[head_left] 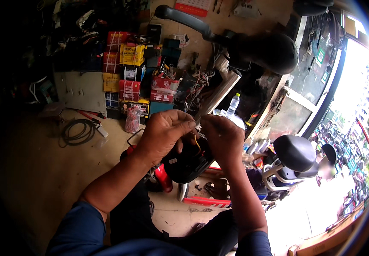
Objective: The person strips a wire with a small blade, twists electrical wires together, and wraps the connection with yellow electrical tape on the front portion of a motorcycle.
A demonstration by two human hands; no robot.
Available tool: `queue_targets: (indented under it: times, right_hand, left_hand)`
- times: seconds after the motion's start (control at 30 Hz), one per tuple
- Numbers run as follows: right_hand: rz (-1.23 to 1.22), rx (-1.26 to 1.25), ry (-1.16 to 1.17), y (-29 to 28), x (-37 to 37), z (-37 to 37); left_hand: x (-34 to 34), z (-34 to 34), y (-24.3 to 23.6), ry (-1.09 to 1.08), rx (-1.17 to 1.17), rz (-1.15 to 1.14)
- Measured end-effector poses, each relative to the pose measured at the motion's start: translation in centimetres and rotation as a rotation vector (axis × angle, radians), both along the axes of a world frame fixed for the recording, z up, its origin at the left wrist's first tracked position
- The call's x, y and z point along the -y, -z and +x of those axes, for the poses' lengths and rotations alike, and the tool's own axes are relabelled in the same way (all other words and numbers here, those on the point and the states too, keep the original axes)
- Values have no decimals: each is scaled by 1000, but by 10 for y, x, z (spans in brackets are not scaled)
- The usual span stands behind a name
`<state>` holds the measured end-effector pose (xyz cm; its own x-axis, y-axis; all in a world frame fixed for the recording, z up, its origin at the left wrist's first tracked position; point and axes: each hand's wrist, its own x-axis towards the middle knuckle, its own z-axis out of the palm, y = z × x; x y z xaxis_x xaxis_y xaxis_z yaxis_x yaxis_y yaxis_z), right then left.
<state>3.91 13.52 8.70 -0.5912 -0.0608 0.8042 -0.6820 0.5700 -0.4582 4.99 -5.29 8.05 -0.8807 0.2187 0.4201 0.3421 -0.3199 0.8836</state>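
Note:
In front of my chest my two hands meet, fingertips nearly touching. My left hand (164, 131) is closed in a pinch, and a thin yellow wire (197, 144) runs up to its fingertips. My right hand (224, 137) is also closed, its fingers curled toward the left; what they grip is hidden behind them. Just below the hands is a black plastic housing (184, 167) with a small pale label, from which the wire rises. A red, glossy part (163, 178) shows beside the housing, partly behind my left forearm.
Stacked red and yellow boxes (130, 90) stand ahead on the left, near a coiled black cable (77, 132) on the floor. A silver tube (219, 91) slopes beyond my hands, near a water bottle (233, 105). A scooter with a dark seat (294, 152) stands right, by a glass door (316, 64).

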Motion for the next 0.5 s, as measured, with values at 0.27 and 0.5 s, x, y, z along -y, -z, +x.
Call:
queue_targets:
  times: [0.27, 0.5]
  right_hand:
    - [-63, -259, -130, -16, 5, -2]
    - [70, -280, -106, -21, 6, -2]
  left_hand:
    - [5, 2, 3, -5, -38, 3]
    - [8, 11, 2, 9, -11, 21]
